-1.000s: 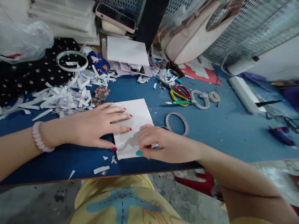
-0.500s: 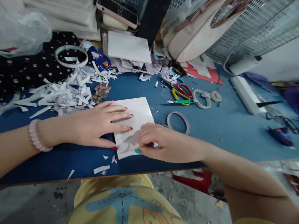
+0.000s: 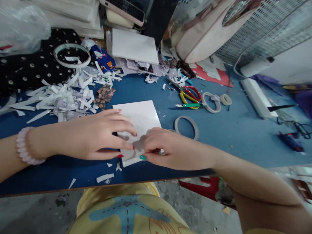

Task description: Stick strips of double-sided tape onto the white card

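A white rectangular sheet of paper or thin card (image 3: pixel 138 112) lies on the blue tabletop in front of me. My left hand (image 3: pixel 97 135), with a pale pink bead bracelet on its wrist, is open over the sheet's left side, fingers apart and slightly bent. On the sheet's lower right, my right hand (image 3: pixel 165 148) is closed, its fingers curled under. Its thumb, with a green nail, points left near the sheet's front edge. Whatever the curled fingers may hold is hidden. Just behind the right hand lies a grey tape ring (image 3: pixel 186 126).
Paper strips (image 3: pixel 65 100) heap at the left, near a patterned scrap (image 3: pixel 104 96). At the right lie red-and-yellow-handled scissors (image 3: pixel 192 96), a green craft knife (image 3: pixel 192 105) and another tape ring (image 3: pixel 212 102). A white board (image 3: pixel 135 45) rests on scraps at the back.
My left hand has slid a little left and toward me, its fingers more bent. The right hand stays almost in the same spot on the sheet.
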Motion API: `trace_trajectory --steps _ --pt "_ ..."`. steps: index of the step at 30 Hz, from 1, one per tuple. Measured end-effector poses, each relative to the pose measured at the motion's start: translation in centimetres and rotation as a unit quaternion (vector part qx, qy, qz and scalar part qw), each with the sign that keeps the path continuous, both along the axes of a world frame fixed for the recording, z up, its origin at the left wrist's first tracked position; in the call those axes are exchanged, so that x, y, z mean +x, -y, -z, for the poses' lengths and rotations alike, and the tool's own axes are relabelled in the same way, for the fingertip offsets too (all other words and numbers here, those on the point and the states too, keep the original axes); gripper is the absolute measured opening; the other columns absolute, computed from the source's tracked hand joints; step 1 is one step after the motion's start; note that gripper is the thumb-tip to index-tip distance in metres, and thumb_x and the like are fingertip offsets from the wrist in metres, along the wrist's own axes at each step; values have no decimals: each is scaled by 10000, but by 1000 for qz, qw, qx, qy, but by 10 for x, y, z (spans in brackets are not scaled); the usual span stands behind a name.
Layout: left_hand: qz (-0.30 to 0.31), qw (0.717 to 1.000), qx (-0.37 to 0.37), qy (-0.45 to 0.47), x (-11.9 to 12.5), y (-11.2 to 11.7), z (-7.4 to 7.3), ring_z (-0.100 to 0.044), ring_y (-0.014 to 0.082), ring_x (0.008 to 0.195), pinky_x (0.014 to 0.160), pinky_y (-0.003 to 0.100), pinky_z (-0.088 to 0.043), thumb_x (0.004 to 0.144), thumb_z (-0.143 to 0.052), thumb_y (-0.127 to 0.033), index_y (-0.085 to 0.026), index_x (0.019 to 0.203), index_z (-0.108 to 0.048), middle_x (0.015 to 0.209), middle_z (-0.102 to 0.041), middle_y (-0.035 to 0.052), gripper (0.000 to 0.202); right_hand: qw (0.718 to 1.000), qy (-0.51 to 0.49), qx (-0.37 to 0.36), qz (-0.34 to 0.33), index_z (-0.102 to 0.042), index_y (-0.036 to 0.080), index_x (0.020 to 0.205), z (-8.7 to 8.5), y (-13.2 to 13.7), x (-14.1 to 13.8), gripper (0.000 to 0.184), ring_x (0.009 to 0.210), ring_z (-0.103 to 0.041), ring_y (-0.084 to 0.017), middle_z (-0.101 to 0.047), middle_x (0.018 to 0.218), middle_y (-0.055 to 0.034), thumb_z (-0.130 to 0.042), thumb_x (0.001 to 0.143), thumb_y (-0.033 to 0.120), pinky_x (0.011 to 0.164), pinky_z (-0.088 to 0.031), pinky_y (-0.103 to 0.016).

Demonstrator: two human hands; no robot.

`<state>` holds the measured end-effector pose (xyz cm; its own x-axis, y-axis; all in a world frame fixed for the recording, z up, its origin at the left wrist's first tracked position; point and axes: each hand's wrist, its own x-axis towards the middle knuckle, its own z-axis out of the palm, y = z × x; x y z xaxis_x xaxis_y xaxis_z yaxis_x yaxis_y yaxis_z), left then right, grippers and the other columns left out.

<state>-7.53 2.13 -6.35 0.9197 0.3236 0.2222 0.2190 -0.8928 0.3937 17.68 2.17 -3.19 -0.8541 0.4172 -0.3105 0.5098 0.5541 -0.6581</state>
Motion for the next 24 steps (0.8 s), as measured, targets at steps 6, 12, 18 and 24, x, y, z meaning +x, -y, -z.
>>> trace_trajectory --steps 6,12,18,24 --pt "40 998 -47 -11 -6 13 -12 -650 214 861 1012 414 -453 960 -435 -163 -284 1115 -735 924 -691 45 359 1000 13 9 -11 -482 186 560 0 0 -1 330 647 -481 -130 -554 588 11 -531 877 109 675 -316 -305" --pt "43 996 -74 -27 -5 14 -6 -654 231 893 1040 389 -445 864 -499 -128 -327 1153 -727 938 -693 28 418 1000 3 17 -12 -472 195 564 3 -1 2 326 637 -491 -132 -593 605 9 -530 873 106 693 -332 -318" --pt "42 996 -76 -24 -4 14 -4 -658 231 914 1063 385 -434 836 -524 -112 -318 1130 -730 935 -689 19 414 999 -8 24 -20 -478 195 578 5 0 3 322 635 -485 -128 -600 622 4 -505 893 133 711 -349 -319" --pt "48 997 -48 -30 -3 14 -7 -650 250 981 1018 395 -462 844 -512 -119 -302 1109 -737 1016 -698 34 393 998 -9 53 -19 -482 189 572 8 1 3 318 614 -451 -122 -553 597 10 -493 886 139 683 -339 -304"
